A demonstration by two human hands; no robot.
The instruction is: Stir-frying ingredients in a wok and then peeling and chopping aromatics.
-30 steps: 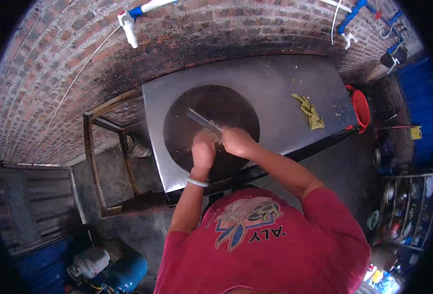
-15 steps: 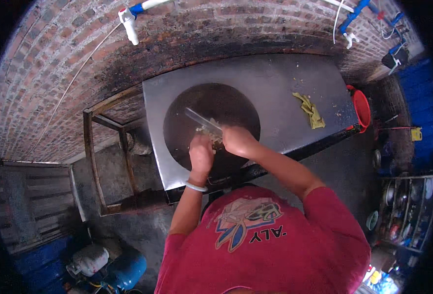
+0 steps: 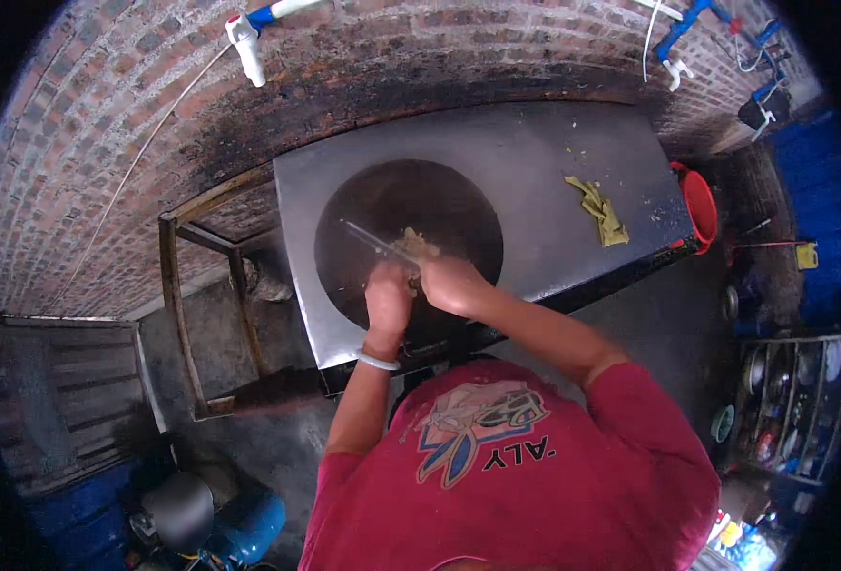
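A broad dark round surface, a wok or a board, is set into the grey metal worktop before me. My right hand closes round the handle of a knife, whose thin blade points up and to the left. Just left of it, my left hand, with a pale bangle on the wrist, has its fingers curled down beside the blade. What lies under those fingers is hidden. Pale chopped food pieces lie just beyond the knife and between the hands.
Crumpled yellow-green leaves or wrapping lie on the worktop's right part, with small scraps around. A red bucket stands past the right end. A wooden frame adjoins the left side. A brick wall with taps rises behind.
The knife blade has tilted and shifted slightly left and down. My right hand has moved a little left and down, closer to my left hand, and more food pieces show beyond the blade.
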